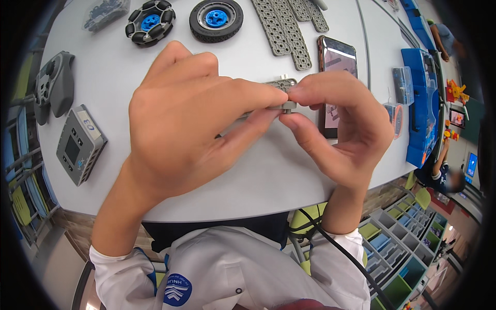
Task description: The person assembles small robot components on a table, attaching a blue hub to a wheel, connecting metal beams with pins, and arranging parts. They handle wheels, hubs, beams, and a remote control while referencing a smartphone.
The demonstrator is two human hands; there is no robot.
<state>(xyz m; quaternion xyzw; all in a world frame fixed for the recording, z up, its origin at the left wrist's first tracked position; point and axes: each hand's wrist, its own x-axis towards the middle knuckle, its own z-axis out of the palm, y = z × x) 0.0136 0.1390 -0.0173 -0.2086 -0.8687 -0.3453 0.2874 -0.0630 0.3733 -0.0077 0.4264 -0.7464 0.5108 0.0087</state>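
Note:
A small grey perforated building plate is held above the table in front of me, mostly hidden behind my fingers. My left hand is closed on its left part, thumb and forefinger pressed together. My right hand pinches its right end between thumb and forefinger, where a small light-grey piece shows. A pale peg stands up from the plate's top. The fingertips of both hands touch or nearly touch. Just behind my right hand lies a phone with a lit screen.
On the white table lie a roller-rimmed wheel, a black-tyred wheel, long grey perforated plates, a grey game controller and a grey control box. Blue cases stand right. People are farther off.

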